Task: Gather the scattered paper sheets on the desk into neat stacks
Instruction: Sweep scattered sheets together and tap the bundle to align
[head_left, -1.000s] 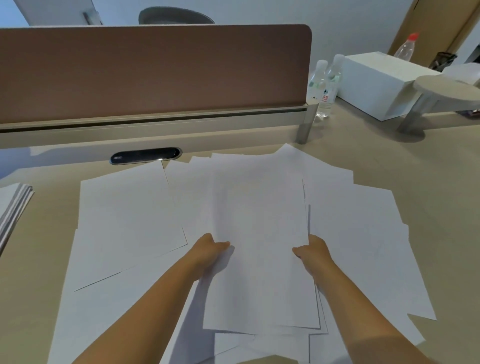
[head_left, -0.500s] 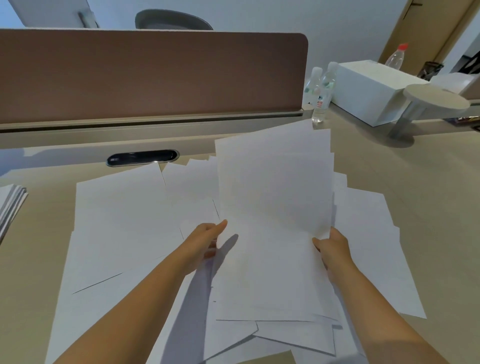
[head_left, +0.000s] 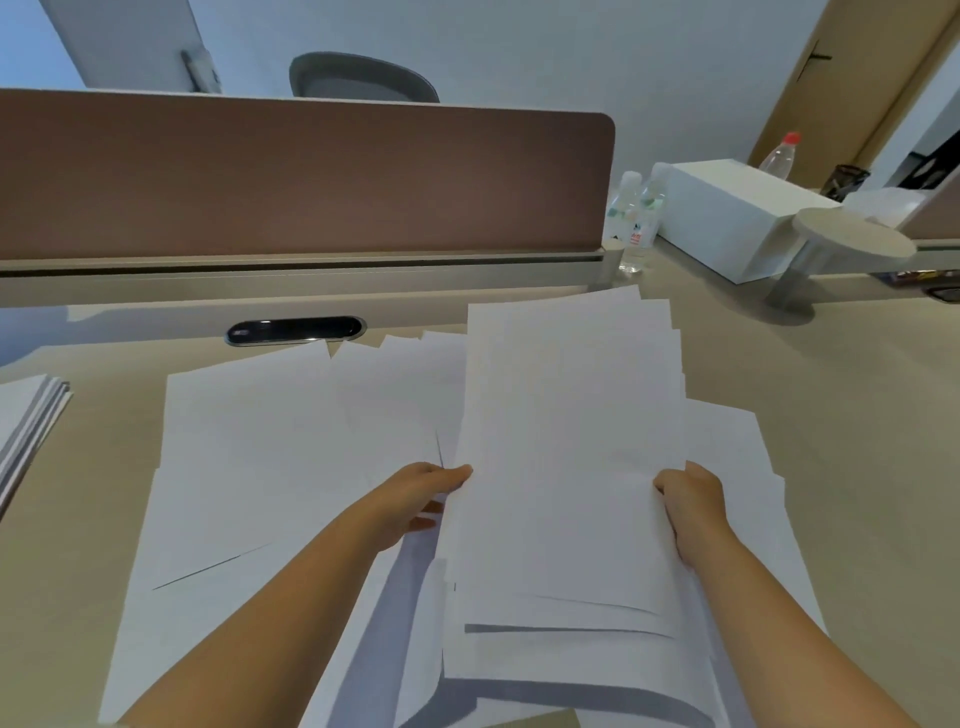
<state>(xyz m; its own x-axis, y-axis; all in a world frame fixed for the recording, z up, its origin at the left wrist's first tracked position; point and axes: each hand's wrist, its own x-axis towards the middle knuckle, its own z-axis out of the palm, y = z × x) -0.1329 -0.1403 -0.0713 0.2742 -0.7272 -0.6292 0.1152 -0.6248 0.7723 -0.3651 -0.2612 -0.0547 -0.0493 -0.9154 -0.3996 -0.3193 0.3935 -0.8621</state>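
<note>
Broadly, the pale beige wooden bench (head_left: 857, 441) carried everything, with a long brown fabric divider panel (head_left: 291, 176) standing along its far edge; loose white paper sheets (head_left: 249, 441) lay spread and overlapping across the middle of the bench; a white rectangular box (head_left: 727, 218) sat at the far right, with clear plastic water bottles (head_left: 636, 218) just beside it; a gathered bundle of white sheets (head_left: 566, 467) was raised above the spread, its far end tilted up; a neat grey-edged stack of paper (head_left: 28, 421) rested at the left edge; the left hand (head_left: 415, 499) pinched the bundle's left edge, thumb on top; the right hand (head_left: 691, 499) gripped its right edge, fingers curled round it.
</note>
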